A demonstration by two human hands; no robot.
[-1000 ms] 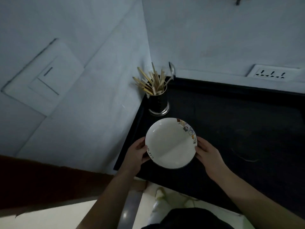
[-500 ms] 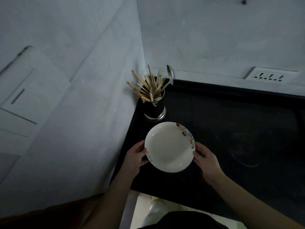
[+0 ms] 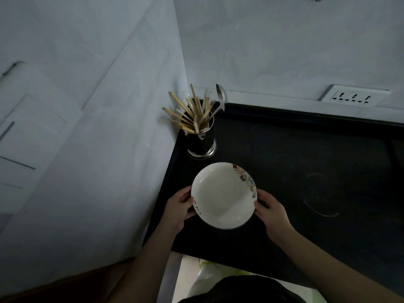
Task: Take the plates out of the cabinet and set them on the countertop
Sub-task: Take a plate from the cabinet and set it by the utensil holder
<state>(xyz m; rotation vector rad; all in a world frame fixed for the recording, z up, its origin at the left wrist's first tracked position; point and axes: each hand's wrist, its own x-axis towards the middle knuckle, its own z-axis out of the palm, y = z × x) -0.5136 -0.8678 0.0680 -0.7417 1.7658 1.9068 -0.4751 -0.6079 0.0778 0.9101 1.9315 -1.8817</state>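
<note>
Two hands, left hand (image 3: 178, 208) and right hand (image 3: 270, 212), gripping opposite rims of the white plate (image 3: 223, 194) between them, level over the dark countertop (image 3: 306, 149) for steady setting down.

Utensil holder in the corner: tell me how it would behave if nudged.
The utensil holder looks tall and narrow, loaded with chopsticks splaying leftward, so probably tip-prone. Its flared metal base may steady it, and might slide on the smooth countertop.

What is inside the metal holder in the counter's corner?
The metal holder holds wooden chopsticks and a metal spoon, all standing up. Their lower ends are hidden.
</note>
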